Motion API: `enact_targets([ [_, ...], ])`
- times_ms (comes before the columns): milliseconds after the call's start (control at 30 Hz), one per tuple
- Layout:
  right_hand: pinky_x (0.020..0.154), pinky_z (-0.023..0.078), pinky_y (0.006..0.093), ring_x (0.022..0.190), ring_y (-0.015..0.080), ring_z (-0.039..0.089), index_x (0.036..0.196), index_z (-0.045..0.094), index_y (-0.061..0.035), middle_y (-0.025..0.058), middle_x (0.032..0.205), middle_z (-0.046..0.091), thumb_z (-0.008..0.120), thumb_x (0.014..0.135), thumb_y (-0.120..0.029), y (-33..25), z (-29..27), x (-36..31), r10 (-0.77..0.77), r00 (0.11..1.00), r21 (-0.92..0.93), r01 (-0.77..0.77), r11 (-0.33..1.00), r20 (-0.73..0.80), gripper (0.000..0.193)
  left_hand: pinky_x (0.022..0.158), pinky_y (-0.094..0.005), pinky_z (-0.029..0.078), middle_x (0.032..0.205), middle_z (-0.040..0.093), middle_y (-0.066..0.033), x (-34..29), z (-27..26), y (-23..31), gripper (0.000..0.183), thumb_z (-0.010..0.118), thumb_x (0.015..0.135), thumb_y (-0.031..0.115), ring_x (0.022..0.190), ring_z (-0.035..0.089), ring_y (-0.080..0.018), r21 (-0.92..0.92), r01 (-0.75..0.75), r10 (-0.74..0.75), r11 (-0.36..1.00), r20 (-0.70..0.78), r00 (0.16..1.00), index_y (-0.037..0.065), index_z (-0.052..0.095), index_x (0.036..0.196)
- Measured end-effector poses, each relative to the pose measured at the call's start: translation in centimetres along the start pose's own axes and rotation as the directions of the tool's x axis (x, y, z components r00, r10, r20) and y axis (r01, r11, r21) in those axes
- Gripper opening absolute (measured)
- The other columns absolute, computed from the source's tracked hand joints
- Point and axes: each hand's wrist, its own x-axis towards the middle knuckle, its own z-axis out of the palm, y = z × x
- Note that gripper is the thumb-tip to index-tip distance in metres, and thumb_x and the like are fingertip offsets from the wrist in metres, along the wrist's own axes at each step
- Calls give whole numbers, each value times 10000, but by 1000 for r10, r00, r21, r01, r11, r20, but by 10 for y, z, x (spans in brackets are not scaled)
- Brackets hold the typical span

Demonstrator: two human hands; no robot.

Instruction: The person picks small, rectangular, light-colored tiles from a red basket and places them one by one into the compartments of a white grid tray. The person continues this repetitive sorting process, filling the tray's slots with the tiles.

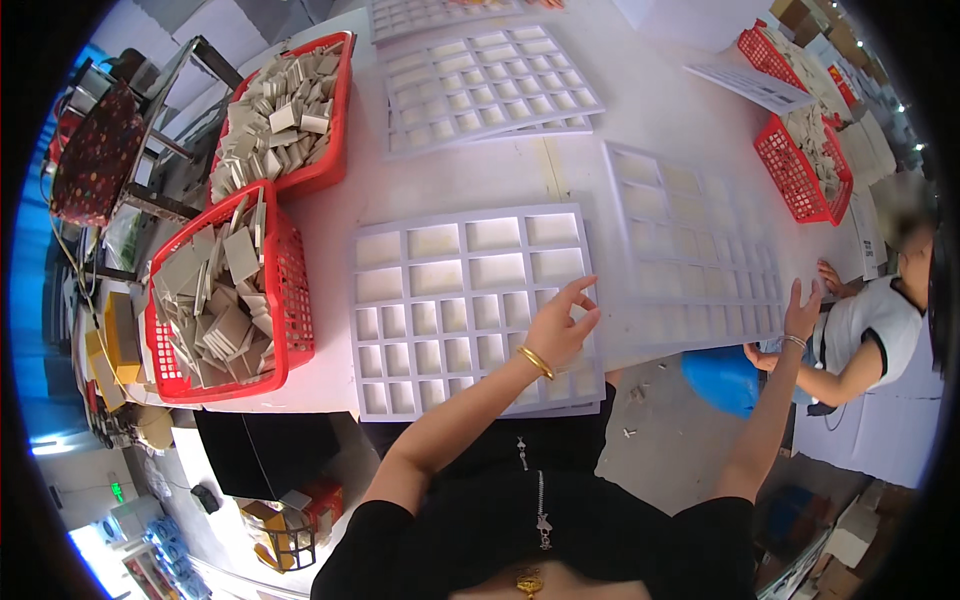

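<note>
A white compartment tray [434,317] lies in front of me on the table, with another edge showing beneath it. Above its right side hovers my left hand [563,322], a gold bangle at the wrist, its fingers apart and holding nothing. To the right, a second white compartment tray [690,228] is smeared by motion. My right hand [803,310] is at that tray's near right corner, fingers stretched out; whether it touches the tray I cannot tell.
Red baskets [296,290] of flat grey-beige pieces [225,335] stand at the left. More trays [500,75] lie stacked farther back. Red baskets [795,185] line the right side. A co-worker's hand [830,278] is close to my right hand. A blue stool [718,383] sits below the table edge.
</note>
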Motion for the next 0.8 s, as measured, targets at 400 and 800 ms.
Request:
enact_targets([
  [400,585,468,258,716,141,600,1194,531,-87,69,1048,558,738,719,-80,-415,-62,-184,-759,351,835,-273,477,548,518,587,-286,488,704,495,-6,-38,-70,-32,278,460,977,278,663,528,-128,-769,-38,-446,638,-410,795,45,582,886],
  [800,594,507,302,701,187,634,1007,579,-17,98,809,622,792,658,-112,-462,-50,-240,-767,278,815,-157,557,578,420,703,-311,430,821,551,-98,-119,-97,-49,138,529,921,152,767,527,-208,136,-131,188,982,-678,710,17,535,890],
])
